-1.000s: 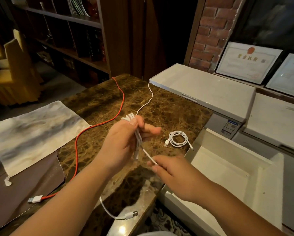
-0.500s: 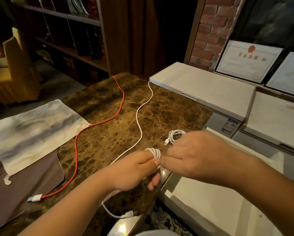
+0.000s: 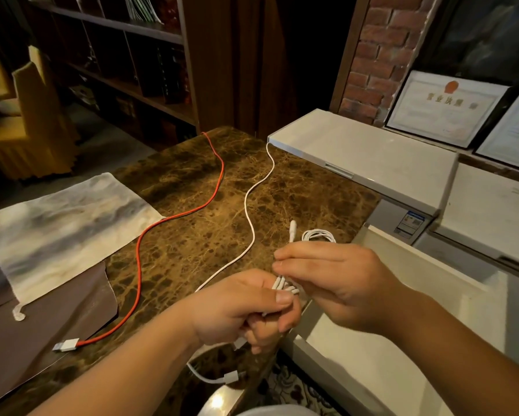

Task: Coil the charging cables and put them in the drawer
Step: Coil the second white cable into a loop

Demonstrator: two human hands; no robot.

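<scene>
The left hand [image 3: 246, 307] is curled round a small bundle of loops of the thin white charging cable [image 3: 250, 214], thumb pressed over the top of the loops at the near edge of the brown veined marble worktop [image 3: 192, 187]. The right hand [image 3: 336, 280] sits just beside it, touching or nearly so, its fingertips pinching a strand of the same cable above the bundle.

From the bundle the loose length runs away from the person, snaking across the worktop toward its far edge. So the slack still to be gathered lies ahead of the hands, its long axis pointing roughly straight away, and the left hand is the nearer to where it leaves the bundle. A short tail with a white plug [image 3: 231, 378] hangs below the left hand.

The open white drawer [image 3: 432, 340] lies to the right, directly under the right forearm, so that hand is the closer for the drop. A second white cable, already coiled [image 3: 318, 235], rests on the worktop just beyond the right hand. The long red cable [image 3: 168, 220] lies uncoiled to the left, well apart from both hands.
</scene>
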